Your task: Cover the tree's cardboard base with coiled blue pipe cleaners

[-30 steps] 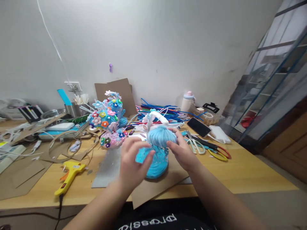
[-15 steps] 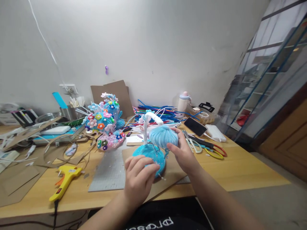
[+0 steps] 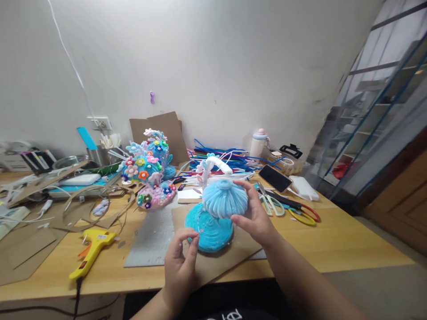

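Observation:
A light blue ribbed dome [image 3: 224, 198] with a small round top is gripped at its right side by my right hand [image 3: 254, 218]. Beneath it lies a round blue fuzzy base [image 3: 210, 233] on brown cardboard. A white curved stem [image 3: 220, 165] with small pink and blue flowers rises behind the dome. My left hand [image 3: 182, 260] is at the base's front left edge, thumb and forefinger pinched together; whatever is between them is too small to make out.
A flower-covered blue piece [image 3: 143, 166] stands at the left back. A yellow glue gun [image 3: 93, 251] lies at the left front. Scissors [image 3: 271, 200], pliers [image 3: 302, 209], a phone [image 3: 275, 178] and a bottle [image 3: 259, 143] are on the right. Pipe cleaners [image 3: 227, 160] lie behind.
The dome has tipped so its round top shows, and it sits slightly lower. My left hand has drawn back left off the base, its fingers now pinched. The view has shifted slightly.

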`<state>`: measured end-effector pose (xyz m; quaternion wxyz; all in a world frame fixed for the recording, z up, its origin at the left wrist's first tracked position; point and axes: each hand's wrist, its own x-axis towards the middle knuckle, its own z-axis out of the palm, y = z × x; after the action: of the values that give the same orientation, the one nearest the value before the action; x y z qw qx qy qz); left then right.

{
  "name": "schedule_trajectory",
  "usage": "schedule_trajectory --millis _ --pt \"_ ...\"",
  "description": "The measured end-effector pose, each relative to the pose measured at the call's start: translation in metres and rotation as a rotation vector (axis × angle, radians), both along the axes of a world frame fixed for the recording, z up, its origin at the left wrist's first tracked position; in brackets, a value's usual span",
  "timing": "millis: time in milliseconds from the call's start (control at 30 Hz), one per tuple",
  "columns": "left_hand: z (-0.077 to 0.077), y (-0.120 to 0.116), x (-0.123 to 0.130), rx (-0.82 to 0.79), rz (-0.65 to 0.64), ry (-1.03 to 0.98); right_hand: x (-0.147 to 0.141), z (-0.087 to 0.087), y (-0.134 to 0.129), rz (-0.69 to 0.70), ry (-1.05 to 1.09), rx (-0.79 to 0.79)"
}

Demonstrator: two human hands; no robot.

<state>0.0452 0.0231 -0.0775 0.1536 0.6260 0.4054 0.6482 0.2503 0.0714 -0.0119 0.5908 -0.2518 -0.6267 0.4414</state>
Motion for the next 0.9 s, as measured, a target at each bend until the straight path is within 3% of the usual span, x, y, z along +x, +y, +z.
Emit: schedule_trajectory --millis 467,600,700,800,900 --pt "0.014 0.004 0.003 -0.042 -0.15 -0.026 0.001 0.005 0.008 -0.079 0.032 -0.031" --pt "0.012 0.003 0.006 -0.059 -0.145 0.004 0.001 0.003 0.012 -0.083 0.048 -0.047" --pt "0.004 0.005 0.004 -0.106 -0.067 0.037 0.003 0.0 0.014 -0.089 0.067 -0.049" --pt "-0.005 0.015 -0.005 -0.229 0.026 0.171 0.005 -0.002 0.015 -0.096 0.083 -0.043" --pt "-0.006 0.027 -0.018 -0.37 -0.024 0.433 0.008 -0.003 0.015 -0.103 0.084 -0.037"
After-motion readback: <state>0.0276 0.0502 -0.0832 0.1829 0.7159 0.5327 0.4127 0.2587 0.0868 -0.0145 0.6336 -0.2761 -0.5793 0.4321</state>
